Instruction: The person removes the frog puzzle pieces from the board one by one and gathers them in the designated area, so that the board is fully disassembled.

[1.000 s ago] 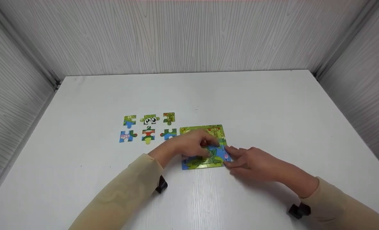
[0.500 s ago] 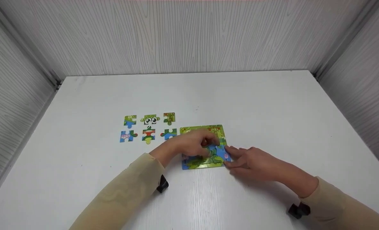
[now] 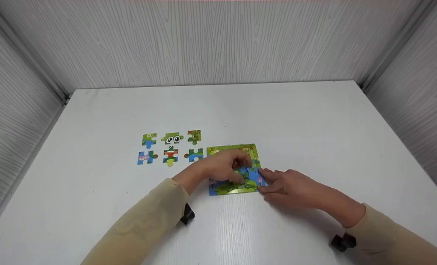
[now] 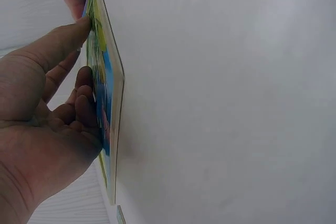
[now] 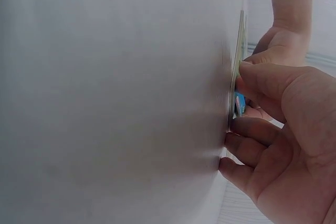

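A small jigsaw puzzle board with a raised green and blue frame lies flat on the white table. My left hand reaches over it from the left, and its thumb and index finger pinch a blue and green puzzle piece at the board's right side. Much of the board's middle is hidden under this hand. At the right edge my right hand grips the board's border between thumb and index finger. In the right wrist view, the other fingers of the right hand rest against the table.
Left of the board, several loose puzzle pieces lie in two rows, among them an eyes piece and a red mouth piece. Pale wood-grain panels wall the table at the back and sides.
My left thumb has shifted slightly to the right over the board, and more of the blue piece's outline shows. The right hand and the loose pieces stay put.
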### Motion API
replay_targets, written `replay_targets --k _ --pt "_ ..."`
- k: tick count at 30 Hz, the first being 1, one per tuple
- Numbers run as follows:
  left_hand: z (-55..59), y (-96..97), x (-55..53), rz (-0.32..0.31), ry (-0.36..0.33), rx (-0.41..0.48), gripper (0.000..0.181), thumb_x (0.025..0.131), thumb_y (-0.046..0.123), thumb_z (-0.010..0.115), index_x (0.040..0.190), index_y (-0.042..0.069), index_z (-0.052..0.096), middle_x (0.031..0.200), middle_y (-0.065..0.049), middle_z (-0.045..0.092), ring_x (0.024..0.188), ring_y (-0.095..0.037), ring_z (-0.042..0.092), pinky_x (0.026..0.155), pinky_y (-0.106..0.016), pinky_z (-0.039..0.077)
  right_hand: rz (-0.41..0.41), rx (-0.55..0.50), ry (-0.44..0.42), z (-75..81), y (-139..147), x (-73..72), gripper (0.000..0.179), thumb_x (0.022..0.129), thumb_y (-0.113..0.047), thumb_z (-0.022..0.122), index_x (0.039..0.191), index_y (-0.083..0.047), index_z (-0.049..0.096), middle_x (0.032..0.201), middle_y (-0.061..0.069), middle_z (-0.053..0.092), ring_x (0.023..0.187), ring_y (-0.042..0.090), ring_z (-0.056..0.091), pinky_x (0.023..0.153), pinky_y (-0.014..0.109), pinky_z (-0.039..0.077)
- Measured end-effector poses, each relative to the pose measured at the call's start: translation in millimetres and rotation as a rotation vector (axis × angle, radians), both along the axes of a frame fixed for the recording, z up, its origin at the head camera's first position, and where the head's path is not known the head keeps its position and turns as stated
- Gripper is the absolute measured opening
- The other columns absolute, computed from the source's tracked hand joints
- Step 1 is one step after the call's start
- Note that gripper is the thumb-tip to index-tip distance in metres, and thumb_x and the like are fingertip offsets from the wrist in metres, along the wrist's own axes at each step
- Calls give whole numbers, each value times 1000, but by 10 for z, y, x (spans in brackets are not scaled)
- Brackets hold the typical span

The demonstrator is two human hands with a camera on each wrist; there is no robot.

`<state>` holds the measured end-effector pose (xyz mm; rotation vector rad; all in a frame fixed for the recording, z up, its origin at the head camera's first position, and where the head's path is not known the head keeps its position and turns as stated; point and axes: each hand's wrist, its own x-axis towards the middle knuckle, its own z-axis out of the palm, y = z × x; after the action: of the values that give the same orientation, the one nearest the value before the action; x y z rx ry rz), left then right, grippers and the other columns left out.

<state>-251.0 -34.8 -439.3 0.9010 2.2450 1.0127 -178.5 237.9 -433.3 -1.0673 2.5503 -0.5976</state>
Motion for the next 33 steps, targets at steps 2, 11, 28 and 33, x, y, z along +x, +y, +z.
replay_targets --k 2,11,28,33 --pt "-2 5 8 10 0 1 38 90 11 83 126 13 70 116 -4 63 103 -20 54 93 -34 48 -2 0 -2 0 0 2 32 104 -23 70 135 -17 74 160 18 46 143 38 51 107 59 48" --pt "-15 10 13 27 -5 19 34 92 9 82 124 13 70 114 -3 64 101 -19 55 92 -34 49 -3 7 1 10 -12 3 32 104 -22 70 135 -17 74 161 18 46 143 38 51 108 59 48" --pt "-30 9 20 45 -32 22 35 97 12 79 129 12 66 113 -2 64 100 -17 57 92 -32 49 42 -11 43 -17 15 10 31 104 -20 70 135 -15 74 159 21 47 137 39 56 103 55 51" --pt "-22 -22 1 61 -58 62 37 97 10 77 133 10 65 112 -3 64 100 -17 58 92 -33 50 54 -22 41 5 -1 -2 32 104 -18 69 135 -13 73 159 23 46 136 40 57 101 52 53"
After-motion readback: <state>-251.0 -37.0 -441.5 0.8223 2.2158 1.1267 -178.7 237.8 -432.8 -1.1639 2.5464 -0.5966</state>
